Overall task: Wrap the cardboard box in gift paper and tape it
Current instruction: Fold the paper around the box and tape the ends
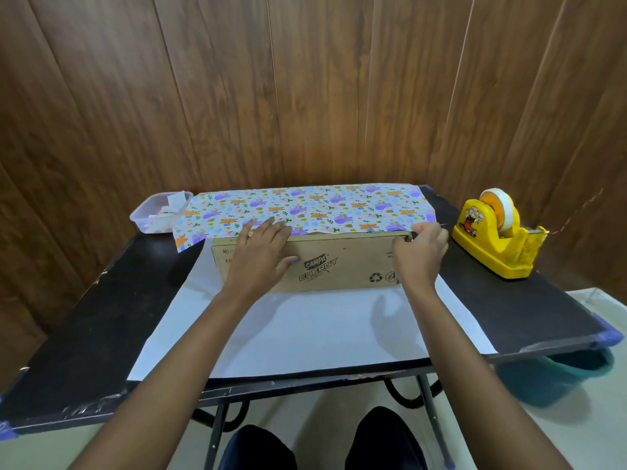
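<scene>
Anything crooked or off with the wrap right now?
The gift paper sits askew: its left corner overhangs well past the cardboard box, drooping off it, while its right edge ends near the box's end. Nothing looks torn or spilled.

Cardboard box (339,266) sits mid-table (68,334) on the gift paper (305,205), which runs under it toward the near edge and folds over its top from behind. Left hand (261,252) lies flat on box top-front edge, left of centre; right hand (420,249) at the box's right end. Plastic tub (149,222) at far left, touching the paper. Tape dispenser (492,239) right of box, apart. Bucket (559,371) below the table's right corner.
</scene>
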